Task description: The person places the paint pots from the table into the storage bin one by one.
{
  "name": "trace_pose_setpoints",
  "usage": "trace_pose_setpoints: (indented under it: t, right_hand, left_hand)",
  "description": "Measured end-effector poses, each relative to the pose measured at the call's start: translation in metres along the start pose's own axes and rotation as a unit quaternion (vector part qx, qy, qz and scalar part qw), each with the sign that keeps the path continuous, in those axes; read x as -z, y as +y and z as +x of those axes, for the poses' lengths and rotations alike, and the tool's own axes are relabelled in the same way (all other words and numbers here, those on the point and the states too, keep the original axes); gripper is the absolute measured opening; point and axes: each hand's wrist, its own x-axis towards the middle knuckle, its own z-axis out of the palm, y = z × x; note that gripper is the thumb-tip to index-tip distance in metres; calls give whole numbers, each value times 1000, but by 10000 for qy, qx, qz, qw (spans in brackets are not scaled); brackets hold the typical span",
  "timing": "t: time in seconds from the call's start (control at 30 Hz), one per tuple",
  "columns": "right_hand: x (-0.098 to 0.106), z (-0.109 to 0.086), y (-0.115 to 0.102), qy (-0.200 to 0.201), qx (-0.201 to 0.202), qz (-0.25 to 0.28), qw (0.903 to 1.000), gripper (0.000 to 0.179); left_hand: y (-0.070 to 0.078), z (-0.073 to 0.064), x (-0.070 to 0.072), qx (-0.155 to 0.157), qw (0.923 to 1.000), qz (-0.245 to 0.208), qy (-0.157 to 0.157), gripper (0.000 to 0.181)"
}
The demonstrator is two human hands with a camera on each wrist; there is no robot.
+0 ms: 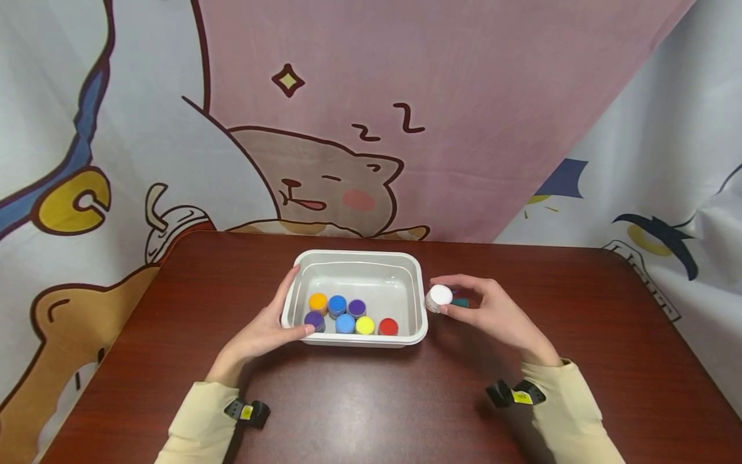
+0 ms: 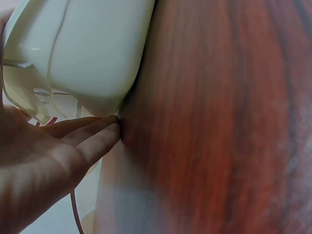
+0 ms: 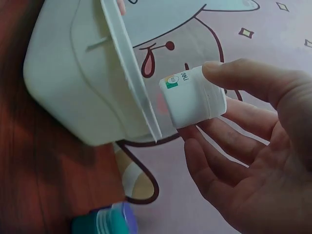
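A white plastic tray [image 1: 371, 258] stands on the table with several small paint jars inside: orange [image 1: 318, 302], blue, purple, yellow [image 1: 364, 325] and red [image 1: 388, 327]. My left hand [image 1: 263, 332] grips the tray's left end, thumb over the front corner by a purple jar [image 1: 315, 320] and fingers along the outer wall. Just outside the right rim, my right hand [image 1: 493, 309] pinches a white paint jar [image 3: 190, 97] between thumb and fingers, raised to rim height. Below that hand are a teal jar [image 3: 97, 222] and a purple one [image 3: 127, 217], mostly hidden in the head view.
The dark red wooden table [image 1: 371, 399] runs back to a cartoon-printed cloth [image 1: 464, 77] hanging close behind the tray. Both forearms wear straps with small black devices [image 1: 518, 394].
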Motion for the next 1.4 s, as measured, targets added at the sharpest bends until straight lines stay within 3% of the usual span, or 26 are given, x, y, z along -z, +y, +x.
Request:
trace_pose_setpoints:
  t: [0.53, 0.8, 1.07, 1.2, 1.4]
  right_hand:
    - [-31, 26, -16, -424, 305, -111, 9986, 36]
    - [-47, 42, -18, -692, 275, -160, 9971, 35]
    - [-57, 55, -19, -819, 561, -206, 9948, 32]
    - [-61, 59, -16, -856, 597, -410, 9937, 31]
    - [-67, 64, -14, -944, 731, -1128, 9864, 30]
  left_hand:
    - [2, 0, 1, 24, 10000, -10, -7, 103]
    - [1, 0, 1, 16, 10000, -33, 4, 103]
    - [0, 0, 0, 48, 10000, -77, -17, 103]
    - [1, 0, 0, 47, 10000, -81, -20, 103]
    - [1, 0, 0, 82, 9999, -79, -12, 103]
